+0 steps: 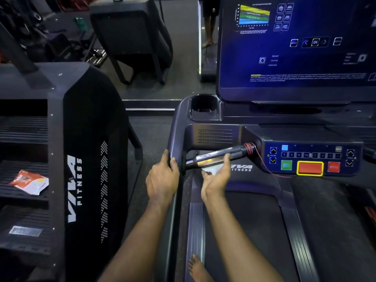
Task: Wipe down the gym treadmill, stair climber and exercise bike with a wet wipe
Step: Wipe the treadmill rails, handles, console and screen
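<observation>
Centrally, the right hand (pixel 216 180) lies palm up beneath the treadmill's (pixel 254 231) metal handlebar (pixel 215 157), its fingers curled up round the bar. It presses a crumpled white wet wipe (pixel 210 170) against the bar's underside; only part of the wipe shows between palm and bar.

Just beside this grip, on the person's left, the left hand (pixel 162 178) clasps the treadmill's dark side rail (pixel 175 139), with the thumb on the inner face and the fingers over the outer edge.

Along the bar away from the grip, on the right, a red cord (pixel 264 159) is wound round the bar's end, next to the control panel (pixel 311 157) with its green, red and yellow-framed buttons. Above the grip sit a cup holder (pixel 204 104) and the lit blue screen (pixel 295 43). Below it, near the bottom edge, a bare foot (pixel 198 269) stands on the ribbed strip beside the belt.

Well apart to the left stands the stair climber (pixel 91 139), marked VIVA FITNESS, with an orange-and-white packet (pixel 29 182) lying on one of its steps.
</observation>
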`<state>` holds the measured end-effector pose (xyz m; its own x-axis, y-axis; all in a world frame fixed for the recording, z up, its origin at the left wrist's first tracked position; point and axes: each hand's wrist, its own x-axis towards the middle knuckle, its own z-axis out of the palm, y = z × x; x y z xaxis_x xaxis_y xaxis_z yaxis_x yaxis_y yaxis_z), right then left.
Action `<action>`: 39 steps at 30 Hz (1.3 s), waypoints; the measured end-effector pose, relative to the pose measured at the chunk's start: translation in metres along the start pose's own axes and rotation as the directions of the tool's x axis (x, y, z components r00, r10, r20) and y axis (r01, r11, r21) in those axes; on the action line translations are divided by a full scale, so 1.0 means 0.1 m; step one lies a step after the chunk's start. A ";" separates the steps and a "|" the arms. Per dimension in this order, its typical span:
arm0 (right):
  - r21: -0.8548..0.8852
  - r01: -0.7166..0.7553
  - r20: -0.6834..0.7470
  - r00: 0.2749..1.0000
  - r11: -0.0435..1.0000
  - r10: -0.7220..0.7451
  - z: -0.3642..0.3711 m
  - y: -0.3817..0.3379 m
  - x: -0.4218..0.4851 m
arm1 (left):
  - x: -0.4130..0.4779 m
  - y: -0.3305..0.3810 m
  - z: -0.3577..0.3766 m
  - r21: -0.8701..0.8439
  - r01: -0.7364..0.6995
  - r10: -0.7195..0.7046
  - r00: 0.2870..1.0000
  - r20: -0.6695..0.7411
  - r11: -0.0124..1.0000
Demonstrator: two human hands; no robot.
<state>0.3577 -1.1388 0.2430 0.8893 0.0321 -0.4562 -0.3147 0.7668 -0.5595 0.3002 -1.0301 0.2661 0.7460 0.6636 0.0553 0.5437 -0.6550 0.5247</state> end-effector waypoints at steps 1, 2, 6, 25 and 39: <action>-0.027 -0.046 -0.011 0.999 0.999 0.046 0.06 0.01 0.03 | 0.00 0.01 0.00 0.001 0.000 0.000 1.000 0.001 1.000; -0.055 -0.096 -0.015 0.995 0.994 0.095 0.10 0.02 0.03 | -0.01 0.01 0.00 0.003 0.000 0.000 1.000 -0.001 1.000; -0.103 -0.140 0.009 0.990 0.985 0.142 -0.03 0.01 -0.12 | -0.01 0.00 0.01 -0.003 -0.004 0.004 1.000 -0.011 1.000; -0.836 0.548 0.423 0.683 0.035 -0.596 0.20 -0.81 0.04 | -0.02 0.00 0.02 0.120 -0.126 0.127 0.992 0.001 0.985; -0.010 0.520 0.404 0.783 -0.854 0.473 0.33 -1.87 0.73 | 0.13 0.79 0.45 -0.037 -0.459 0.458 0.872 0.174 0.888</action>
<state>0.4927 -1.2589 0.3369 0.6818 0.6465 -0.3424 0.7283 -0.6442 0.2337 0.3699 -1.0894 0.2699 0.9663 0.2155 0.1412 0.1256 -0.8726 0.4721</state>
